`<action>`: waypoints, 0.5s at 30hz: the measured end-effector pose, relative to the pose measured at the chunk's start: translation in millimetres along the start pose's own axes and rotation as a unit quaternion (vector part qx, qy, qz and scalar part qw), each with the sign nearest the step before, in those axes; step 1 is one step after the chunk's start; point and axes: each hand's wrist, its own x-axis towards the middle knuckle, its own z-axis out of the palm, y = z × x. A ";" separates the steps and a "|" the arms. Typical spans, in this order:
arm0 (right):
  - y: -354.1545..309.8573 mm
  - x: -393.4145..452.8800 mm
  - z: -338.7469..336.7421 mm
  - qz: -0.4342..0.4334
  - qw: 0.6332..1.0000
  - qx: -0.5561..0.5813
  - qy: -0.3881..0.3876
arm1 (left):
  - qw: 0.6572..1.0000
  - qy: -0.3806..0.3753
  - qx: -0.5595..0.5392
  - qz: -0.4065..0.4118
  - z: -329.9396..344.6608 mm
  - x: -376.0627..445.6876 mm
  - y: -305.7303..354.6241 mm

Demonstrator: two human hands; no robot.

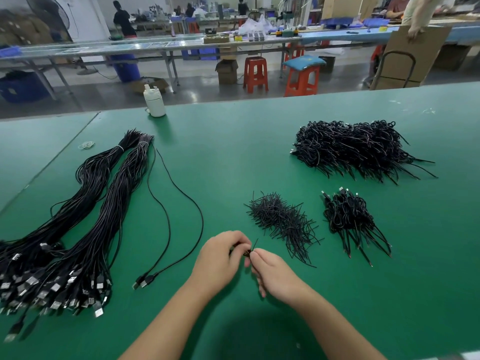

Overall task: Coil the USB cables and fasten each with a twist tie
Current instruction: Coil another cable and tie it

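Observation:
My left hand (220, 258) and my right hand (272, 274) meet over the green table (233, 157), just in front of me. Between their fingertips sits a small coiled black cable (248, 253), mostly hidden by the fingers. My right hand pinches a thin black twist tie (255, 244) that sticks up from the coil. A loose pile of black twist ties (281, 220) lies just beyond my right hand. Two uncoiled USB cables (179, 203) trail to the left, plugs toward me. Big bundles of uncoiled cables (85, 216) lie at far left.
A small pile of tied coils (349, 216) lies at right, a large heap of tied coils (355, 149) behind it. A white bottle (154, 101) stands near the table's far edge. Rubber bands (87, 145) lie at left. Red stools (255, 74) and workbenches stand beyond.

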 end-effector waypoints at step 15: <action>1.8 -8.6 -6.7 -0.207 0.832 -0.512 0.044 | 0.959 -0.096 -0.145 -0.223 -9.0 3.6 -0.4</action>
